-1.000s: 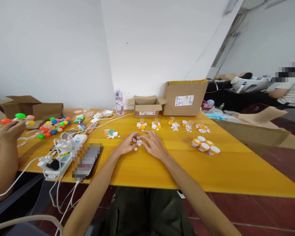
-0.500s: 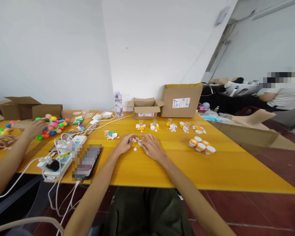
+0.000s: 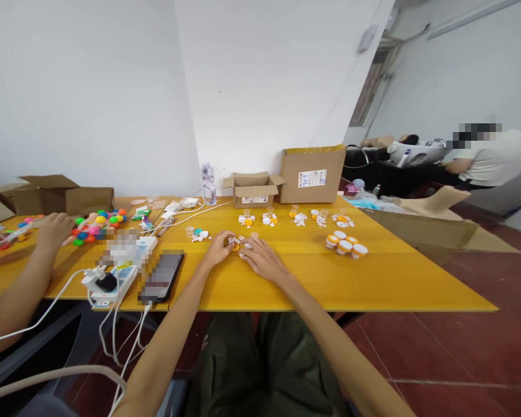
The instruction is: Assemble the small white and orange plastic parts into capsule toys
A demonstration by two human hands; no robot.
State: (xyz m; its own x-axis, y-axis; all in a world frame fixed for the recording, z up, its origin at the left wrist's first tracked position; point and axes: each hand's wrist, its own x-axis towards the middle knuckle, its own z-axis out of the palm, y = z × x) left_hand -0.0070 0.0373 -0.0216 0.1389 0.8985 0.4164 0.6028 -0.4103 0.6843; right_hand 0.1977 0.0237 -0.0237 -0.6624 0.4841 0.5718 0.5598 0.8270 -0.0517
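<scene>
Small white printed pieces (image 3: 237,239) and an orange ring-shaped piece (image 3: 236,247) lie in a little heap between my two hands. My left hand (image 3: 218,251) rests cupped at the heap's left side, thumb and fingers apart around it. From the right, my right hand (image 3: 264,258) reaches over the heap with its fingers stretched out, the tips touching small white pieces. A clear cup (image 3: 255,236) stands just behind its fingers, partly covered. Whether a tiny piece is under either hand's fingertips is hidden.
Behind lie several piles with orange lids (image 3: 248,221); a group of lidded jars (image 3: 345,246) stands right. An open carton (image 3: 255,201), large box (image 3: 315,176) and bottle (image 3: 208,184) line the wall. Left are a phone (image 3: 162,278), power strip (image 3: 132,272) and a co-worker's hand (image 3: 55,229) beside colourful balls (image 3: 98,223).
The view has shifted slightly. My right fingers have moved left and nearer over the heap, while my left hand stays beside it. The co-worker's hand has drawn away from the balls.
</scene>
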